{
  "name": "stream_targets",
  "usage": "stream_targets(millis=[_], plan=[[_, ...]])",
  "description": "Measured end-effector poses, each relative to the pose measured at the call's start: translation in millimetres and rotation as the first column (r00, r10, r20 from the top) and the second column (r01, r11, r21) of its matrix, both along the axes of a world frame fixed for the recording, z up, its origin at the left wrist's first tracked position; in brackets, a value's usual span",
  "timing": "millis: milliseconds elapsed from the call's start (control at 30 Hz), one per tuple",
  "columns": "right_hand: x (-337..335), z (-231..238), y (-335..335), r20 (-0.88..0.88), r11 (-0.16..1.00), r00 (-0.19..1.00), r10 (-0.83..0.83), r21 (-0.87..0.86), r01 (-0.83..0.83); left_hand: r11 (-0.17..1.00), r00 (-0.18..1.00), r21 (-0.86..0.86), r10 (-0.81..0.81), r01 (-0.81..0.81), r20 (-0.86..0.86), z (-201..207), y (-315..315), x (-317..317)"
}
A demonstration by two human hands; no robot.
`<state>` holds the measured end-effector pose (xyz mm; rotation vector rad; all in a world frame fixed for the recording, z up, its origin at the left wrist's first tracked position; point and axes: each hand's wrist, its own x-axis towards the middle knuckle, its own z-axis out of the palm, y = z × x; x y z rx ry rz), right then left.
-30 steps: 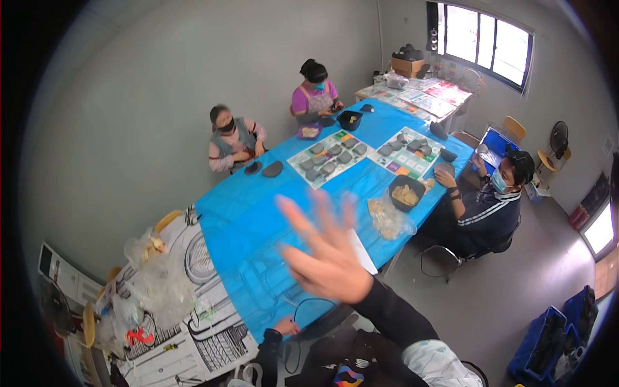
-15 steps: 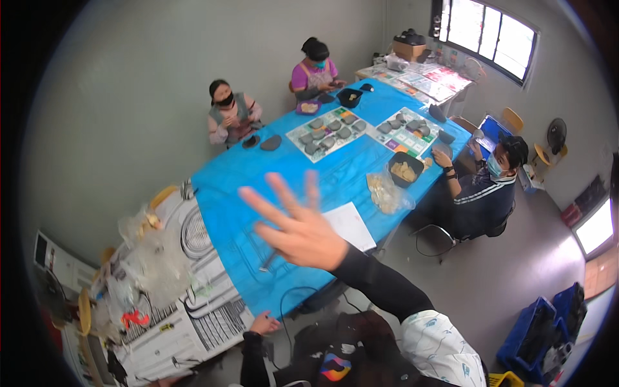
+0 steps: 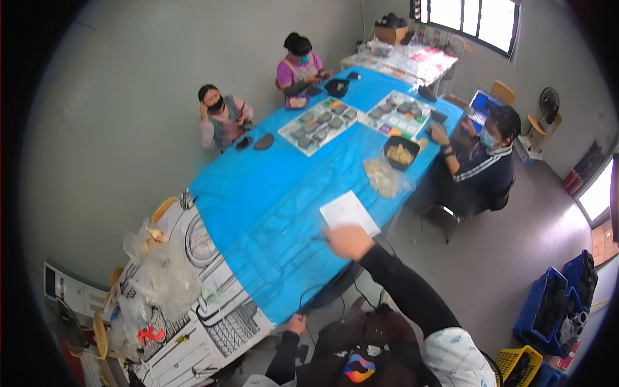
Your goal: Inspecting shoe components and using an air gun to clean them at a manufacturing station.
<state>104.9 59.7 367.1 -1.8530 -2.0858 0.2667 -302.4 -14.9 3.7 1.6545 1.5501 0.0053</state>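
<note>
My right hand [image 3: 348,242] is over the near side of the blue-covered table, at the lower left edge of a white sheet of paper [image 3: 350,210]. Its fingers are curled in. A thin, dark, pen-like stick [image 3: 317,238] juts from them toward the left, smeared by motion. Down at the table's near edge is my left hand [image 3: 296,324], its fingers drawn together beside a black cable. What they hold, if anything, is too small to make out.
Dark rounded pieces [image 3: 320,132] lie on printed sheets farther along the table. A black bin [image 3: 401,162] and a clear bag [image 3: 385,178] hold pale pieces. Three people sit around the table. Plastic bags [image 3: 164,274] cover the left end. Blue crates [image 3: 545,309] stand on the floor at right.
My right hand, spread in the air before, has come down toward the paper and its fingers have curled. The stick no longer lies loose on the table. The view has shifted slightly.
</note>
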Motion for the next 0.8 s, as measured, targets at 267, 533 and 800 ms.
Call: stream_targets(millis=[267, 533, 800], plan=[[179.7, -343.8, -352.0, 0.313, 0.379, 0.875, -0.369, -0.809, 0.449, 0.666, 0.714, -0.257, -0.657, 0.700, 0.244, 31.2, -72.0, -7.7], [224.8, -430.1, -540.1, 0.055, 0.044, 0.849, -0.526, -0.995, 0.091, 0.329, 0.579, -0.612, -0.771, 0.719, 0.265, 42.4, -89.4, -7.1], [293.1, -355.1, -422.1, -0.154, 0.399, 0.511, -0.846, -0.818, 0.414, 0.932, 0.852, 0.091, -0.278, 0.351, -0.443, 23.7, -46.5, 124.9]])
